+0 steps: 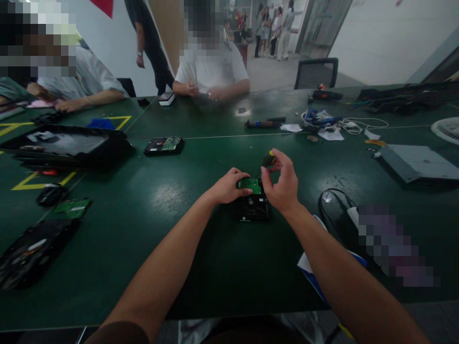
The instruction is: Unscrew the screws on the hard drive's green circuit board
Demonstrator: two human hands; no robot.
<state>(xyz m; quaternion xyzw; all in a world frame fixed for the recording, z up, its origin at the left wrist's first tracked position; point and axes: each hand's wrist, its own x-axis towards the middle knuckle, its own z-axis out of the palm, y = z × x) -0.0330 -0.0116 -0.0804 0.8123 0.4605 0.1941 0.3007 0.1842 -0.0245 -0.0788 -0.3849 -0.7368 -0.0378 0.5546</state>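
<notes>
A black hard drive (pixel 253 208) with a green circuit board (pixel 251 184) on top lies on the dark green table (pixel 172 239) in front of me. My left hand (pixel 227 186) rests on its left edge, fingers curled over the board and holding the drive down. Above its far right corner, my right hand (pixel 283 184) pinches the yellow and black handle of a small screwdriver (pixel 268 158), whose tip points down at the board.
A second hard drive (pixel 164 145) lies farther left. A black tray (pixel 64 145), a loose green board (pixel 71 208) and a mouse (pixel 51 195) sit on the left. Screwdrivers, cables and paper lie at the back right. Two seated people work across the table.
</notes>
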